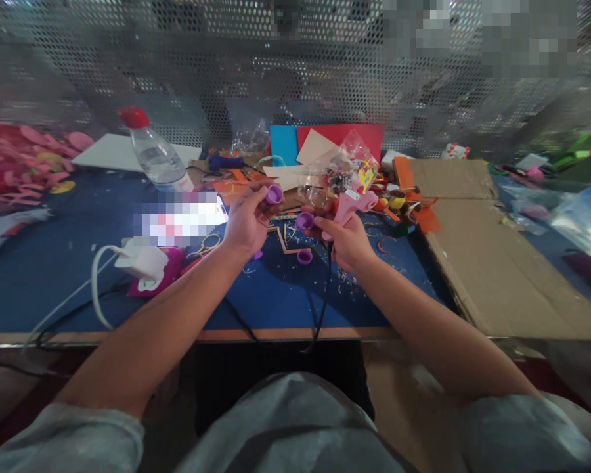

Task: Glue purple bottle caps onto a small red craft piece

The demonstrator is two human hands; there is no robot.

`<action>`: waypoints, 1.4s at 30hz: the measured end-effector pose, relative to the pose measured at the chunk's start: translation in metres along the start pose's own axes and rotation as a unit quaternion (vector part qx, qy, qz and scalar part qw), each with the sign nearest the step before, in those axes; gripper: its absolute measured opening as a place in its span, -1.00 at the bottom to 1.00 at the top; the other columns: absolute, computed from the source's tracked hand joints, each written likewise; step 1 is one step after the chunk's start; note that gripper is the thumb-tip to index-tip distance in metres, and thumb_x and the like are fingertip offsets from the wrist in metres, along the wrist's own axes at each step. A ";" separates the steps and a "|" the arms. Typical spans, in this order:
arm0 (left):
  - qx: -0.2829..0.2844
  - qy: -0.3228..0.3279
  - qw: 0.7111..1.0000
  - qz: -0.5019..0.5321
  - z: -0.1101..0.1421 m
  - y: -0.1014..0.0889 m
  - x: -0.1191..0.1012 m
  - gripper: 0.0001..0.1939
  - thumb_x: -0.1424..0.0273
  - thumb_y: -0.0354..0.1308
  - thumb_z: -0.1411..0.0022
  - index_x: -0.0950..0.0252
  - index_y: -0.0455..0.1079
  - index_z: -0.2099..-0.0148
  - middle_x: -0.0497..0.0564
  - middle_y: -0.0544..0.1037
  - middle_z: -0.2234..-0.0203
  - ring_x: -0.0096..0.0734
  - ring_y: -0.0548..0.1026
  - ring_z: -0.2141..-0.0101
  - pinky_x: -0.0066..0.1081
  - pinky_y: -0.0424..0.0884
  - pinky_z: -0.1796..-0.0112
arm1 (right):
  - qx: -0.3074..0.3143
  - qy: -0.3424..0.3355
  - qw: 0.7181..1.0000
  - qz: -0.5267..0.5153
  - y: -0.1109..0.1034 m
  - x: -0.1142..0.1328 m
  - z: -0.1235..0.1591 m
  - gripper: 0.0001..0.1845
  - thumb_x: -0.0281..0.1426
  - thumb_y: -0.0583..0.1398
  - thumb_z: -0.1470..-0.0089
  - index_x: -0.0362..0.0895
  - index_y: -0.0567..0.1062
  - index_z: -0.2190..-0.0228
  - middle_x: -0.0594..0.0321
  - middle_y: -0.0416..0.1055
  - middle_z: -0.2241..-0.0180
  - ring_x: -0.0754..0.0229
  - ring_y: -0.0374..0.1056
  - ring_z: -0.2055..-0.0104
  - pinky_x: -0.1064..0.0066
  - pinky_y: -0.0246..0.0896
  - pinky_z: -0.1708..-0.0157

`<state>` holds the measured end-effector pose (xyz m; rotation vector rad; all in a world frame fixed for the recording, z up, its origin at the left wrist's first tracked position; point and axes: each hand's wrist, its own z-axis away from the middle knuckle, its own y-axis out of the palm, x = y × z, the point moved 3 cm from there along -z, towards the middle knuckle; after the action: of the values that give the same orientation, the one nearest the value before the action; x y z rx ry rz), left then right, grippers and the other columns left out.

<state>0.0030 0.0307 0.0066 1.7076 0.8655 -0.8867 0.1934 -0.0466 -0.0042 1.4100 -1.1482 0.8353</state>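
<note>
Between the fingertips of my left hand [249, 220] is a small purple cap [274, 194], its hollow side turned toward me. My right hand [349, 240] is closed around a pink glue gun [350, 205], whose black cord runs down over the table edge. The same hand also pinches a second purple cap [305, 221] at its fingertips. A third purple cap [304, 257] lies on the blue tabletop below the hands. Beside it are thin wooden strips [284, 242] joined in a zigzag.
A water bottle [158, 157] with a red cap leans at the back left, near a lit phone [182, 217]. A white charger [142, 259] sits in a magenta power strip. Cardboard [492, 263] covers the right side. Clear bags and coloured sheets [284, 144] lie behind.
</note>
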 end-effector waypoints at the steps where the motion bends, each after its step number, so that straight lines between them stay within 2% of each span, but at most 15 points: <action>1: -0.001 -0.007 1.000 -0.001 0.001 0.001 0.000 -0.70 0.12 0.43 -0.24 0.15 0.53 0.11 0.00 0.70 0.22 -0.39 0.68 0.26 -0.41 0.63 0.28 | -0.006 0.000 1.000 0.000 -0.001 -0.001 0.000 -0.52 -0.18 0.54 0.05 0.02 0.41 0.24 0.24 0.74 0.10 0.09 0.68 0.11 0.21 0.70 0.17; 6: -0.011 -0.022 1.000 0.006 0.004 0.003 0.000 -0.69 0.13 0.42 -0.18 0.15 0.50 0.13 0.01 0.70 0.20 -0.36 0.68 0.26 -0.41 0.61 0.31 | -0.028 -0.002 1.000 -0.001 -0.001 -0.004 -0.001 -0.51 -0.24 0.53 0.10 0.01 0.41 0.24 0.20 0.73 0.09 0.05 0.68 0.10 0.14 0.71 0.14; 11: 0.005 -0.051 0.999 0.015 0.007 0.008 0.001 -0.79 0.31 0.35 -0.17 0.18 0.51 0.13 -0.02 0.67 0.19 -0.44 0.65 0.29 -0.42 0.60 0.27 | -0.023 -0.017 0.999 -0.016 0.000 -0.002 -0.001 -0.48 -0.28 0.54 0.12 0.02 0.39 0.23 0.24 0.72 0.11 0.07 0.68 0.11 0.16 0.71 0.14; 16: 0.026 -0.076 0.997 0.013 0.011 0.016 0.001 -0.81 0.41 0.29 -0.16 0.22 0.54 0.13 0.01 0.66 0.20 -0.46 0.58 0.31 -0.43 0.60 0.28 | -0.030 -0.018 0.999 -0.026 -0.001 0.000 0.001 -0.41 -0.36 0.59 0.23 0.00 0.40 0.24 0.31 0.71 0.14 0.15 0.67 0.20 0.23 0.67 0.14; 23: 0.044 -0.094 0.994 0.022 0.014 0.020 0.000 -0.84 0.47 0.29 -0.15 0.26 0.53 0.17 0.02 0.65 0.26 -0.45 0.58 0.32 -0.43 0.58 0.30 | -0.036 -0.032 0.999 0.001 0.001 0.004 0.001 -0.29 -0.31 0.65 0.36 0.02 0.37 0.27 0.35 0.69 0.18 0.11 0.67 0.15 0.14 0.67 0.02; 27: 0.044 -0.092 0.994 0.022 0.015 0.019 -0.002 -0.82 0.46 0.29 -0.14 0.26 0.53 0.16 0.02 0.65 0.24 -0.44 0.59 0.30 -0.43 0.59 0.30 | -0.040 -0.033 0.999 0.000 0.001 0.005 0.001 -0.28 -0.31 0.66 0.37 0.01 0.37 0.27 0.38 0.66 0.23 0.16 0.64 0.20 0.23 0.65 0.09; 33: 0.052 -0.105 0.993 0.012 0.014 0.020 0.003 -0.82 0.46 0.31 -0.11 0.29 0.58 0.18 0.03 0.63 0.27 -0.47 0.56 0.33 -0.47 0.55 0.34 | -0.045 -0.016 0.999 0.002 0.001 0.007 0.002 -0.32 -0.26 0.63 0.30 0.01 0.36 0.26 0.41 0.57 0.28 0.22 0.55 0.32 0.36 0.57 0.39; 35: 0.061 -0.110 0.992 -0.018 0.013 0.019 0.006 -0.81 0.46 0.30 -0.11 0.29 0.58 0.17 0.03 0.62 0.28 -0.45 0.56 0.33 -0.43 0.56 0.31 | -0.053 -0.012 0.999 -0.002 0.000 0.007 0.001 -0.35 -0.24 0.62 0.26 0.01 0.37 0.26 0.41 0.56 0.30 0.23 0.54 0.33 0.39 0.54 0.43; 37: 0.086 -0.084 0.987 -0.103 0.014 0.018 0.006 -0.82 0.45 0.29 -0.15 0.29 0.57 0.15 0.03 0.63 0.27 -0.42 0.56 0.33 -0.37 0.57 0.26 | -0.068 -0.011 0.998 -0.007 -0.002 0.006 0.000 -0.37 -0.24 0.62 0.26 0.01 0.38 0.27 0.43 0.54 0.34 0.25 0.52 0.35 0.44 0.49 0.48; 39: 0.127 -0.009 0.960 -0.250 0.015 0.018 0.003 -0.82 0.45 0.28 -0.19 0.29 0.58 0.13 0.04 0.64 0.27 -0.38 0.57 0.31 -0.32 0.55 0.20 | -0.077 -0.011 0.997 -0.002 -0.003 0.004 -0.002 -0.38 -0.25 0.62 0.26 0.00 0.39 0.28 0.44 0.53 0.36 0.27 0.50 0.37 0.48 0.45 0.53; 42: 0.199 0.117 0.860 -0.456 0.021 0.020 -0.003 -0.75 0.51 0.25 -0.23 0.28 0.59 0.04 0.05 0.63 0.23 -0.32 0.57 0.25 -0.27 0.52 0.12 | -0.083 -0.019 0.996 0.026 -0.006 0.002 -0.005 -0.41 -0.22 0.61 0.23 0.00 0.39 0.30 0.41 0.54 0.36 0.26 0.48 0.40 0.45 0.44 0.55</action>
<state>0.0158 0.0046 0.0124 1.7491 1.8373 -1.5834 0.1997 -0.0424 -0.0036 1.2687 -1.2588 0.7326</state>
